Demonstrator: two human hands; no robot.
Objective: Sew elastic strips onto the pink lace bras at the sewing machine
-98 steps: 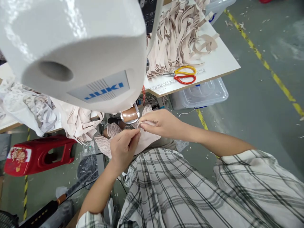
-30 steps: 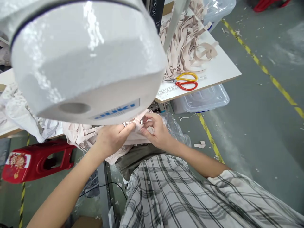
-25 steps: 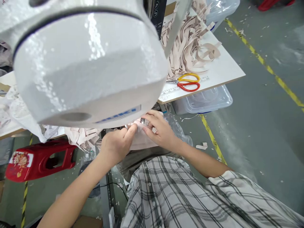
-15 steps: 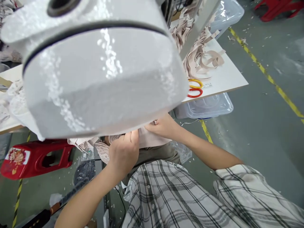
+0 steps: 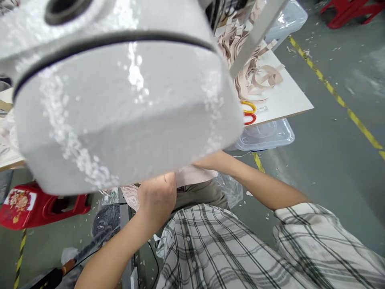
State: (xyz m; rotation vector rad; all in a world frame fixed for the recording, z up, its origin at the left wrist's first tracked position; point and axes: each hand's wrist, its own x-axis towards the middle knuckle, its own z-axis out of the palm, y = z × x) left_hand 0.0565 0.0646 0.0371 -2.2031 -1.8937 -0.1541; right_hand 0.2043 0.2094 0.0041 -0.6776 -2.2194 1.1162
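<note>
A large glossy white machine head (image 5: 126, 116), apparently a sewing machine, fills the upper left and hides much of the work below it. My left hand (image 5: 158, 194) is closed on a piece of pale pink fabric (image 5: 195, 176) under the machine's lower edge; its fingertips are covered. On the right side of the same fabric is my right hand (image 5: 210, 161), its fingers out of sight behind the machine. Patterned pale pink lace (image 5: 130, 196) hangs just left of my left hand. The fabric's near edge lies over my lap.
Pale fabric strips (image 5: 255, 72) and scissors with yellow and red handles (image 5: 249, 113) lie on the white table (image 5: 288, 96) at right. Clear plastic bins (image 5: 267, 136) stand under and behind it. A red stool (image 5: 39, 206) is at left.
The machine head appears larger and lower in view, covering more of my right hand and the fabric. Both hands remain in nearly the same place.
</note>
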